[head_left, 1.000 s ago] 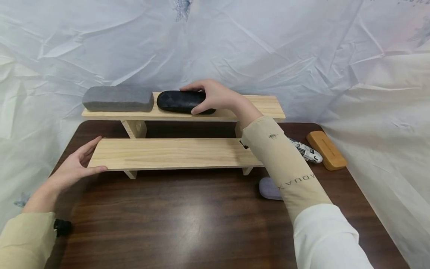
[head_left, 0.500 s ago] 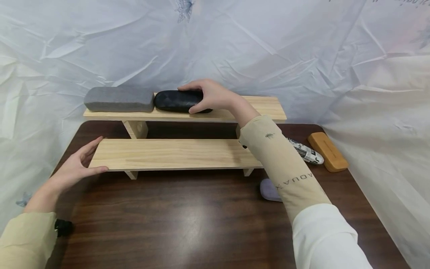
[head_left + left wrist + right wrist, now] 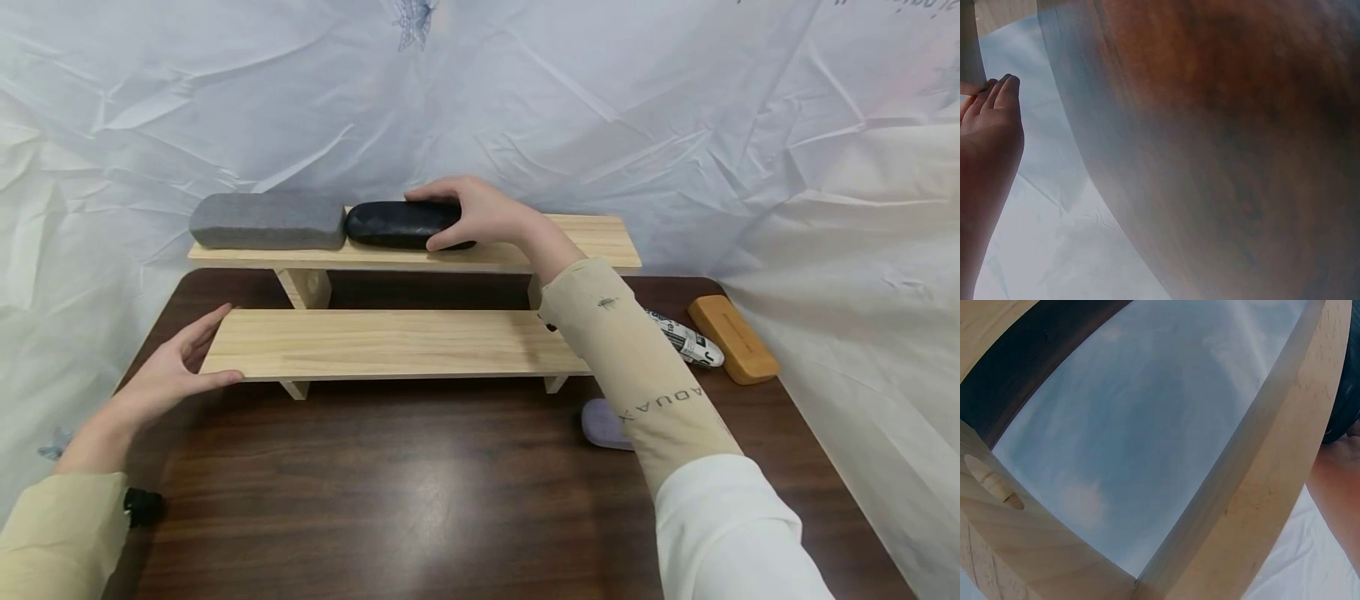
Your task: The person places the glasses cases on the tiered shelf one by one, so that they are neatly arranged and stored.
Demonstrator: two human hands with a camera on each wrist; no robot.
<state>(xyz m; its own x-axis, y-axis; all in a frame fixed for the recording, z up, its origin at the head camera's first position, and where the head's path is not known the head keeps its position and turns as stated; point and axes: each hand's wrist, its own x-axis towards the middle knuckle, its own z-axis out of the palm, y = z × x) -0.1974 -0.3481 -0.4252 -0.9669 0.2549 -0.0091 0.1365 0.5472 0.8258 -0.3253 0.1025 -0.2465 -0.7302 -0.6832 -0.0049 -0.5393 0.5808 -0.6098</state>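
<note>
Currently our R hand grips blk case on upper shelf, just beside gray case (can't tell if touching); L hand holds lower shelf at L end. Risk, we judge: excess leftward push could shove gray case off.

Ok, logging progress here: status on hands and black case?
Right hand gripping black case on upper shelf. Left hand holding left end of lower shelf. Gray case close by, blocking leftward.
</note>
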